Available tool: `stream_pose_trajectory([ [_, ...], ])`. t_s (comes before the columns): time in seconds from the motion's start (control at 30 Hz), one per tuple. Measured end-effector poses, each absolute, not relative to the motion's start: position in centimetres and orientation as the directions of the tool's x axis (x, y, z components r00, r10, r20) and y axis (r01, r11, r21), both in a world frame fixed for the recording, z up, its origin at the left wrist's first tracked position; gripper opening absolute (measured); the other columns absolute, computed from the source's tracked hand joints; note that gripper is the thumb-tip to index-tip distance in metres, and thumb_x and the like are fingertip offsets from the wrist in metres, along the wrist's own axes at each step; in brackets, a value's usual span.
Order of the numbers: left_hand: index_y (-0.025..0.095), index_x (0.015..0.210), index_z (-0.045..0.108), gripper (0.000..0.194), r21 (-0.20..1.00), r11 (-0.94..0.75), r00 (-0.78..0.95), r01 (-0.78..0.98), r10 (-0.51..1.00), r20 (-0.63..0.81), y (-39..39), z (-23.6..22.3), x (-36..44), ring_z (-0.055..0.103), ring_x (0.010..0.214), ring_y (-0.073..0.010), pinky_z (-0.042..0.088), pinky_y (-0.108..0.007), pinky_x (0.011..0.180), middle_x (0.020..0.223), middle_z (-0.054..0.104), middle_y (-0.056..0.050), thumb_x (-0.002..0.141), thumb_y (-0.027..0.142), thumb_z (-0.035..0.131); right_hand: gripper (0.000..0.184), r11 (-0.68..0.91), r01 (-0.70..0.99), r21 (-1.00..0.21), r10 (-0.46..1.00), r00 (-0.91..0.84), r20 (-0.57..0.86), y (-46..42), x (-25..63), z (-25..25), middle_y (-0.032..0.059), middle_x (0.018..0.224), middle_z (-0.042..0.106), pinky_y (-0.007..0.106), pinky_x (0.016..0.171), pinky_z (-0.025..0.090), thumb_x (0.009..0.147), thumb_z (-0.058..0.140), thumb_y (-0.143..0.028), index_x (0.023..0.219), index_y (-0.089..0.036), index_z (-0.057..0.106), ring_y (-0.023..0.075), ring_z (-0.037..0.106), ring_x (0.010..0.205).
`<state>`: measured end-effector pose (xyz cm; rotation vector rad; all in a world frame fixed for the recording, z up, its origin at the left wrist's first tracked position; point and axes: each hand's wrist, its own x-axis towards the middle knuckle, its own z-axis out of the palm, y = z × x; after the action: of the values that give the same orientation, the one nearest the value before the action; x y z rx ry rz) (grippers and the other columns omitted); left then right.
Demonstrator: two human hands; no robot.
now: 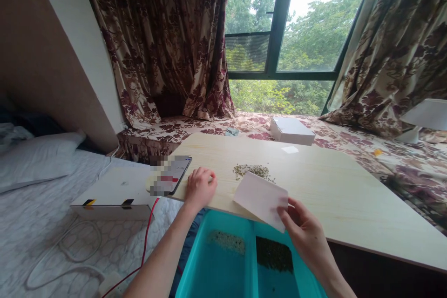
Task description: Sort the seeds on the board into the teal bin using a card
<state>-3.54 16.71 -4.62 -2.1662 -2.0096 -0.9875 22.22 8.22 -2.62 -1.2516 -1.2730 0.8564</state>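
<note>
My right hand pinches a stiff white card by its right end. The tilted card lies over the table's front edge, just in front of a loose pile of small greenish-brown grains. My left hand rests on the table near its front-left edge with fingers curled; whether anything is inside them is hidden. Below that edge stands a teal bin with two compartments. Pale grains lie in the left compartment, and dark green grains in the right one.
Left of my left hand, a phone lies at the table edge, partly blurred. A white box and a red cable are on the bed. Behind the table sits another white box. A small white paper lies on the tabletop.
</note>
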Motion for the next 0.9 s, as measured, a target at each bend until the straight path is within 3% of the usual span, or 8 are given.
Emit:
stream_pose_trajectory([
  [0.17, 0.024, 0.077, 0.062, 0.009, 0.385, -0.153, -0.043, 0.91, 0.89, 0.455, 16.7, -4.5, -3.5, 0.055, 0.093, -0.0225, 0.042, -0.035, 0.084, 0.089, 0.063, -0.003, 0.081, 0.023, 0.054, 0.027, 0.19, 0.207, -0.96, 0.972, 0.101, 0.214, 6.8, 22.4, -2.5, 0.0074, 0.078, 0.074, 0.028, 0.06, 0.056, 0.071, 0.066, -0.041, 0.09, -0.021, 0.065, 0.022, 0.07, 0.07],
  [0.33, 0.024, 0.076, 0.061, 0.01, 0.384, -0.163, -0.038, 0.909, 0.884, 0.466, 16.7, -4.6, -3.5, 0.055, 0.092, -0.0218, 0.042, -0.034, 0.084, 0.089, 0.063, -0.003, 0.081, 0.022, 0.053, 0.035, 0.173, 0.17, -0.97, 0.962, 0.182, 0.204, 7.4, 22.2, -2.4, 0.0085, 0.08, 0.074, 0.028, 0.058, 0.056, 0.07, 0.067, -0.044, 0.095, -0.02, 0.064, 0.0221, 0.07, 0.068],
  [0.5, 0.023, 0.076, 0.061, 0.009, 0.38, -0.183, -0.021, 0.907, 0.879, 0.476, 16.8, -4.8, -3.7, 0.055, 0.091, -0.0214, 0.042, -0.034, 0.085, 0.088, 0.062, -0.003, 0.081, 0.023, 0.053, 0.033, 0.202, 0.174, -0.964, 0.972, 0.084, 0.218, 7.1, 21.7, -2.4, 0.0086, 0.079, 0.074, 0.027, 0.056, 0.055, 0.073, 0.064, -0.044, 0.095, -0.019, 0.065, 0.0214, 0.069, 0.069],
  [0.73, 0.024, 0.075, 0.062, 0.01, 0.346, -0.211, 0.007, 0.914, 0.862, 0.506, 17.1, -5.5, -3.9, 0.055, 0.089, -0.022, 0.042, -0.034, 0.083, 0.088, 0.063, -0.003, 0.08, 0.025, 0.053, 0.037, 0.197, 0.201, -0.959, 0.855, 0.443, 0.269, 8.8, 27.2, -1.6, 0.0087, 0.077, 0.074, 0.031, 0.059, 0.055, 0.068, 0.066, -0.041, 0.095, -0.016, 0.064, 0.0231, 0.07, 0.07],
  [0.9, 0.024, 0.075, 0.061, 0.011, 0.335, -0.223, 0.021, 0.916, 0.858, 0.513, 17.2, -5.6, -4.0, 0.055, 0.089, -0.0223, 0.042, -0.034, 0.084, 0.088, 0.063, -0.003, 0.08, 0.026, 0.051, 0.033, 0.188, 0.239, -0.953, 0.815, 0.503, 0.287, 10.6, 29.1, -2.0, 0.0078, 0.078, 0.075, 0.033, 0.067, 0.055, 0.068, 0.063, -0.035, 0.095, -0.017, 0.065, 0.024, 0.071, 0.077],
])
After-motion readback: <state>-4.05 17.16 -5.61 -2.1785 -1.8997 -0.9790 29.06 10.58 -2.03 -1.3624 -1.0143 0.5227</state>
